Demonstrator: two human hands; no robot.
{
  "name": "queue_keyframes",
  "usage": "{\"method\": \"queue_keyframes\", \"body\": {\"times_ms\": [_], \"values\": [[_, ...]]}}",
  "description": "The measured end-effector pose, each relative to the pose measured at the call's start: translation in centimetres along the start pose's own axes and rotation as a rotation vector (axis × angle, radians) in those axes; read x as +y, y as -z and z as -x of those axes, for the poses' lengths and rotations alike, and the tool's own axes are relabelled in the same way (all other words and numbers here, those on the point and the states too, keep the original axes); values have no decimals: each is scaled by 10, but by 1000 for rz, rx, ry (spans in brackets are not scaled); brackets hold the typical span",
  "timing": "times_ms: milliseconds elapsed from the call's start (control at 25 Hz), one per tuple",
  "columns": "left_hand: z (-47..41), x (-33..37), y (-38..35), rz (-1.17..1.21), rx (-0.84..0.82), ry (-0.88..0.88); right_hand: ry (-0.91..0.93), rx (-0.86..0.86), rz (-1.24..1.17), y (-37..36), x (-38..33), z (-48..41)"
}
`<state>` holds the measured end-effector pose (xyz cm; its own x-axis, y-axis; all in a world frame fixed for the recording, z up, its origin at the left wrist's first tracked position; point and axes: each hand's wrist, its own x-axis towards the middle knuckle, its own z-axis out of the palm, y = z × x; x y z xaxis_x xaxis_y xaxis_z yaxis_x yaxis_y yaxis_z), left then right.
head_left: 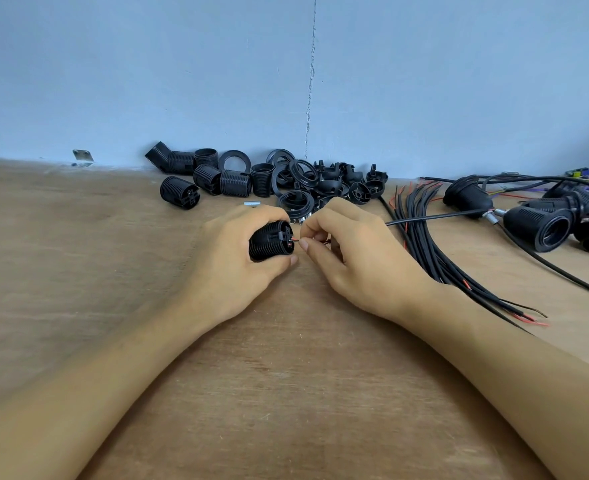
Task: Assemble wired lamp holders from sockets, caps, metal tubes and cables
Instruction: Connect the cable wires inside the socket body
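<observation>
Though half-hidden, one socket [270, 241], left hand [229, 271]; perhaps one wire [295, 240], right hand [359, 259]

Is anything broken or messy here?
Nothing on the table looks broken. The oddest thing is a ragged crack running down the blue wall behind the parts. The sockets and rings lie in a loose heap, and one ribbed piece at its left end sits tilted against a socket.

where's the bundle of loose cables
In the head view, the cable bundle lies on the table right of centre, beside the right hand, between it and the wired lamp holders.
</observation>
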<state>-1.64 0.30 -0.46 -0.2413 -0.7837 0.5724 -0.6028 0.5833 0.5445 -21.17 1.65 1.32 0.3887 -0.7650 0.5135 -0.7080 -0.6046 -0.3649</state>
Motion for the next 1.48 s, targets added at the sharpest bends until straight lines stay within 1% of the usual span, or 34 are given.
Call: {"method": "queue_keyframes", "body": {"times_ms": [200, 360, 480, 680, 880, 1040, 1160, 1240, 1360, 1480], "values": [[-1, 1, -1, -38, 14, -15, 43, -54, 133, 2, -5, 0], [0, -1, -2, -62, 24, -31, 57, -53, 184, 3, -7, 0], [-1, -1, -2, -73, 12, -37, 47, -36, 158, 2, -7, 1], [0, -2, -2, -21, -34, -30, 9, -13, 65, -1, -6, 3], [0, -2, -3, -22, -41, -49, 5, -6, 127, -2, -8, 3], [1, -3, -4, -7, -14, 13, -29, -6, 169, -3, -10, 2], [1, -4, -3, 14, 8, 56, -60, 6, 133, -4, -7, 2], [2, -3, -2, 14, 17, 77, -106, 40, 63, -5, -3, 1], [1, 0, 0, 12, 20, 80, -199, 124, -48, -5, 1, -3], [2, 1, 0, 9, 22, 71, -321, 125, -175, -5, 1, -5]]}}
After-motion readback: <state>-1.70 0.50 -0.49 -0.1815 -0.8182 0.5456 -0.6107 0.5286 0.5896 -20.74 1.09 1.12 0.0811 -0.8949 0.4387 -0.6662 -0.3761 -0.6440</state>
